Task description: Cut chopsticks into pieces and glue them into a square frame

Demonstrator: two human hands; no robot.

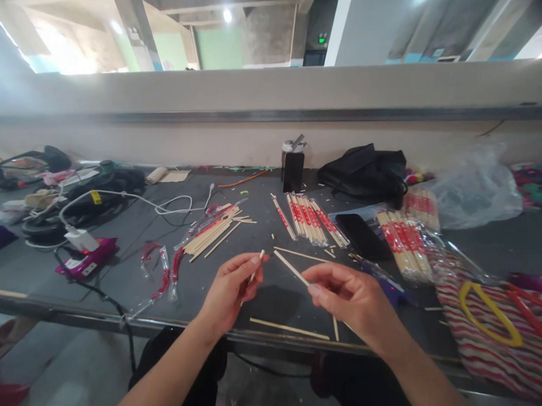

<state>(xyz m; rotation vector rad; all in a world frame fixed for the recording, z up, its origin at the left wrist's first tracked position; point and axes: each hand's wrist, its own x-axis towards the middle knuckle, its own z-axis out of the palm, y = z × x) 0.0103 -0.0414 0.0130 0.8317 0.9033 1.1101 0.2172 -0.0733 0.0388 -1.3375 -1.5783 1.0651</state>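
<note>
My left hand is closed around a thin wooden chopstick; its pale end pokes out above the thumb and the rest is mostly covered by my fingers. Between thumb and fingers of my right hand, a second wooden chopstick slants up to the left. The two stick ends are close but apart. Left of my hands lies a pile of bare chopsticks beside torn red and clear wrappers. Beyond them are chopsticks in red-printed sleeves. A loose stick lies near the front edge.
A dark phone lies right of the sleeved chopsticks, near another wrapped bundle. A phone stands upright at the back beside a black bag. Striped cloth covers the right edge. A white cable and purple power strip lie left.
</note>
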